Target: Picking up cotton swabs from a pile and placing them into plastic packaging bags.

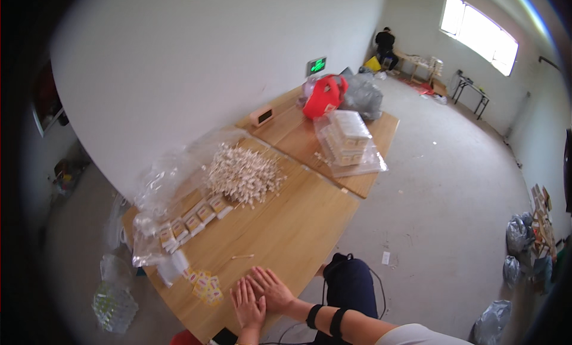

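Observation:
My left hand (248, 304) lies flat at the table's near edge, fingers stretched out and nothing in it. Beside it and touching it, my right hand (274, 291) also rests flat on the wood, empty. Just beyond the fingertips is a single thin stick (242, 256), apparently a cotton swab. To the left of my hands are several yellow and white printed cards (206, 286), partly overlapping. Farther off rises a large heap of white cotton swabs (245, 173). A row of small white and orange packs (193, 223) runs along the heap's near left side.
Clear plastic bags (158, 187) lie along the wall side of the wooden table (298, 226). At its far end are stacked clear packages (348, 136), a red bag (325, 97), a grey plastic bag (363, 95) and a small pink clock (261, 116). Another person (386, 44) sits in the far corner.

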`<control>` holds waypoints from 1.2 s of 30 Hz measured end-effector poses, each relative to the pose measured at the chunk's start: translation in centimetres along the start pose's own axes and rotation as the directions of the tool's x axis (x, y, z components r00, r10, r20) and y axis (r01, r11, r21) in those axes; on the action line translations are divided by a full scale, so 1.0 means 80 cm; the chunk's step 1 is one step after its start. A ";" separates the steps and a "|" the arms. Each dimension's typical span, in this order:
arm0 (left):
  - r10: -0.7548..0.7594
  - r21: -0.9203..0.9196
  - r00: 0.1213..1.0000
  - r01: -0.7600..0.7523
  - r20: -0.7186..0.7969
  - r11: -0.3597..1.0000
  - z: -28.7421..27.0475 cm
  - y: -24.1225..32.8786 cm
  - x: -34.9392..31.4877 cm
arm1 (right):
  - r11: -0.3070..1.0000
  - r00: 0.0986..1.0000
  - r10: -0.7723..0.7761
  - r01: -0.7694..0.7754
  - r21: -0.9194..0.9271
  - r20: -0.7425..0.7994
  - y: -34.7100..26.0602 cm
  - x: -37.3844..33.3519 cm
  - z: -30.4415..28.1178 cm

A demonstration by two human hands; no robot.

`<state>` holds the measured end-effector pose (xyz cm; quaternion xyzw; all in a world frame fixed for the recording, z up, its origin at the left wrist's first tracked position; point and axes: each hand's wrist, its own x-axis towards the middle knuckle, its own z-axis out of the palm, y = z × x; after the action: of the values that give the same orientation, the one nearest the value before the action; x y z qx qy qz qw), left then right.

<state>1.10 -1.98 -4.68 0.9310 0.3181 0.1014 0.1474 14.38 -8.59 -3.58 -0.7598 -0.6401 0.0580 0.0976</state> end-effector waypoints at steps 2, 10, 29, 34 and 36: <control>-0.009 -0.155 1.000 0.007 -0.011 0.988 -0.005 0.002 0.000 | 1.000 0.999 -0.018 0.018 -0.002 0.049 -0.005 -0.006 0.002; -0.143 0.000 0.990 0.143 -0.011 0.990 -0.010 0.001 -0.005 | 0.997 0.999 -0.017 0.020 0.074 -0.048 -0.005 0.002 -0.007; -0.914 -0.742 0.402 0.597 -0.054 0.306 -0.055 -0.179 -0.270 | 0.978 0.978 -0.202 0.198 0.069 0.045 -0.089 -0.025 0.001; -0.955 -0.719 0.289 0.648 -0.071 0.250 -0.047 -0.163 -0.246 | 0.937 0.938 -0.334 0.320 0.136 0.093 -0.155 -0.042 0.017; -0.963 -0.703 0.266 0.675 -0.054 0.226 -0.043 -0.170 -0.250 | 0.930 0.933 -0.352 0.338 0.145 0.081 -0.171 -0.041 0.023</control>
<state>-23.04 -3.41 -7.94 0.4474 0.7575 0.3184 0.3532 0.26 -9.47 -2.47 -0.6235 -0.7629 0.1212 0.1209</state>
